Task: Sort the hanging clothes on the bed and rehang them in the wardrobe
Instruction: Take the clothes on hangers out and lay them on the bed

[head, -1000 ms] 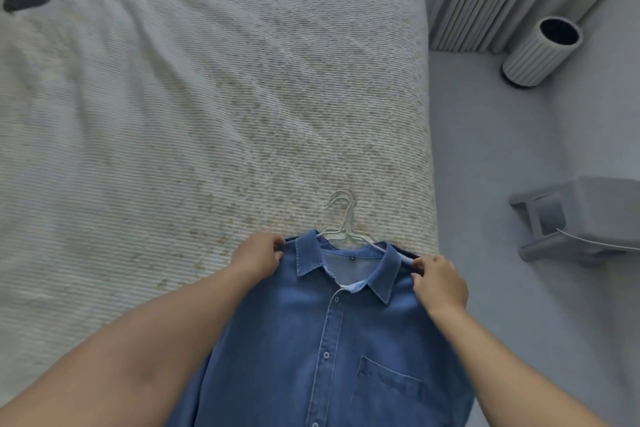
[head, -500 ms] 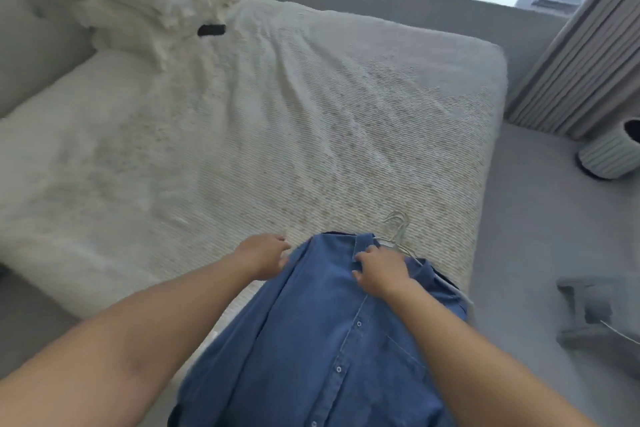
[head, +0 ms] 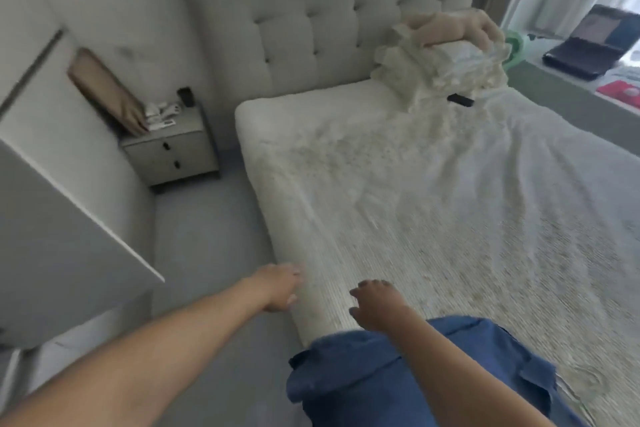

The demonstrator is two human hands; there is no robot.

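blue shirt (head: 408, 378) on bed (head: 450, 218); no legible writing

The bed (head: 450, 218) carries a blue shirt (head: 363, 374) at its near corner, with heaped pillows (head: 440, 73) and a small black object (head: 460, 100) by the headboard.

blue shirt (head: 363, 388), cream bed (head: 450, 218), prob. ribbed
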